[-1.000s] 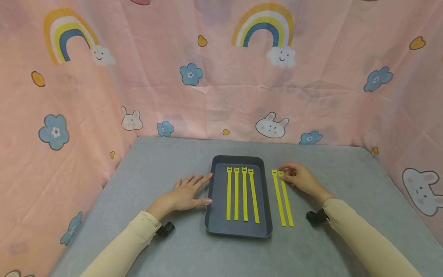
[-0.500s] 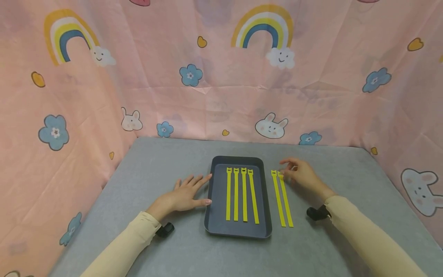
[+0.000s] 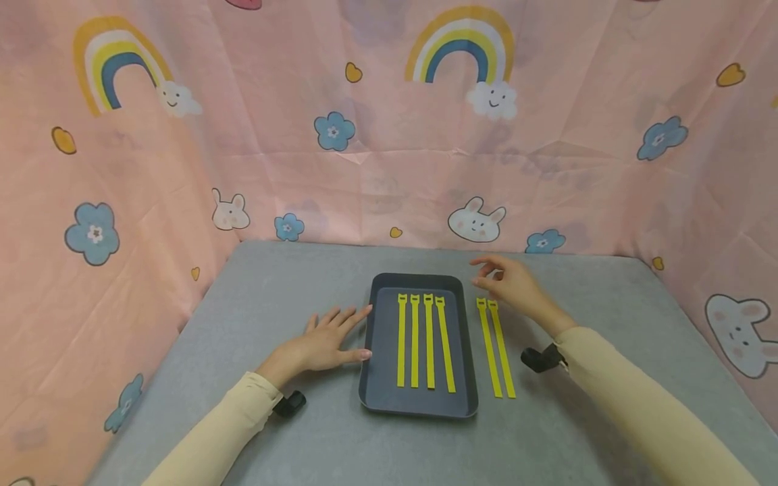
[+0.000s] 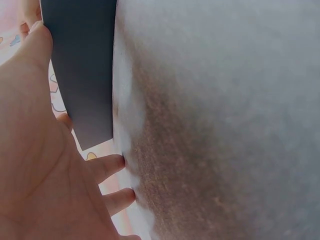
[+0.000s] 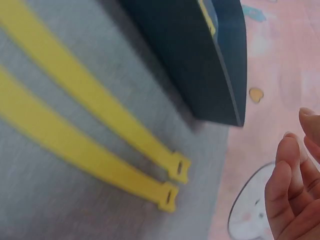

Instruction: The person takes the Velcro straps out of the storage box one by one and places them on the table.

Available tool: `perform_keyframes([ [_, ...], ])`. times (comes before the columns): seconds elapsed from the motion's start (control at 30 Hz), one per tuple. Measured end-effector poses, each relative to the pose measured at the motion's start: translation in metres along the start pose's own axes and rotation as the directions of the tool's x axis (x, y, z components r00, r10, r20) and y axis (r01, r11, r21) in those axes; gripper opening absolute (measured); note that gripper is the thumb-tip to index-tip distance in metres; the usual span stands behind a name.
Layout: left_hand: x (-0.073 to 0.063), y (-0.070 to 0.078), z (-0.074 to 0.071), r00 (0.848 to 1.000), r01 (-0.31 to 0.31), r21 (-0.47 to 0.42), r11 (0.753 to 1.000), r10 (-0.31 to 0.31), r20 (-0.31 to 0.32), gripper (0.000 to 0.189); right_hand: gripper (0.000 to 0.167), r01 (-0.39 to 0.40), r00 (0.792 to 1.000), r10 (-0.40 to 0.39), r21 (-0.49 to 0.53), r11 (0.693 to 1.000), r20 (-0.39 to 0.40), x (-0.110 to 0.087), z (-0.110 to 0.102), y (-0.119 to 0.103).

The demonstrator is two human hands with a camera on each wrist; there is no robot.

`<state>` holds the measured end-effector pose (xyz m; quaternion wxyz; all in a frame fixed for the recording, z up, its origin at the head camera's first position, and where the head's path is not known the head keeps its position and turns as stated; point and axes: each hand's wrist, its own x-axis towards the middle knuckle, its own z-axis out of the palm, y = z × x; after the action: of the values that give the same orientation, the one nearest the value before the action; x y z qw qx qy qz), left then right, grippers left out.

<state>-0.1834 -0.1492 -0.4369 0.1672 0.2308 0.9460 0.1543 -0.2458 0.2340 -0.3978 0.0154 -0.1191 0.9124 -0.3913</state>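
Observation:
A dark grey tray (image 3: 381, 364) lies on the table with several yellow hook-and-loop cable ties (image 3: 429, 347) laid lengthwise in it. To its right, two more yellow cable ties (image 3: 501, 351) lie side by side on the table, slotted heads at the far end. My left hand (image 3: 319, 345) is spread, thumb and index fingertip at the tray's left rim; in the left wrist view other fingertips (image 4: 122, 195) rest on the table. My right hand (image 3: 513, 287) is raised just beyond the two loose ties, fingers loosely bent and holding nothing. Those ties (image 5: 90, 100) also show in the right wrist view.
A grey table (image 3: 292, 270) carries everything. Pink printed cloth (image 3: 389, 175) hangs behind it and along both sides. Each wrist wears a black camera, like the one (image 3: 541, 358) under the right sleeve.
My right hand has left the head of the outer loose tie and moved up and to the left, past both heads. The left hand, tray and ties stay in place.

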Motion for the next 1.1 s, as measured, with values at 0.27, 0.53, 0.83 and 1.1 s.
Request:
perform_keyframes([
  [0.27, 0.001, 0.001, 0.0, 1.0, -0.002, 0.002, 1.0, 0.002, 0.005, 0.088, 0.042, 0.021, 1.0, -0.022, 0.052, 0.998, 0.023, 0.014, 0.015, -0.025],
  [0.53, 0.0, 0.0, -0.001, 1.0, -0.004, -0.005, 1.0, 0.004, 0.008, 0.088, 0.043, 0.06, 0.997, -0.064, 0.095, 0.994, 0.037, 0.026, 0.041, -0.046],
  [0.83, 0.001, 0.0, 0.001, 1.0, 0.006, 0.004, 1.0, -0.006, 0.01, 0.088, 0.042, 0.087, 0.995, -0.095, 0.158, 0.984, 0.044, 0.032, 0.066, -0.062],
  [1.1, 0.002, 0.0, -0.001, 1.0, 0.007, 0.002, 1.0, -0.007, 0.01, 0.088, 0.04, 0.069, 0.995, -0.08, 0.158, 0.985, 0.065, 0.034, 0.084, -0.066],
])
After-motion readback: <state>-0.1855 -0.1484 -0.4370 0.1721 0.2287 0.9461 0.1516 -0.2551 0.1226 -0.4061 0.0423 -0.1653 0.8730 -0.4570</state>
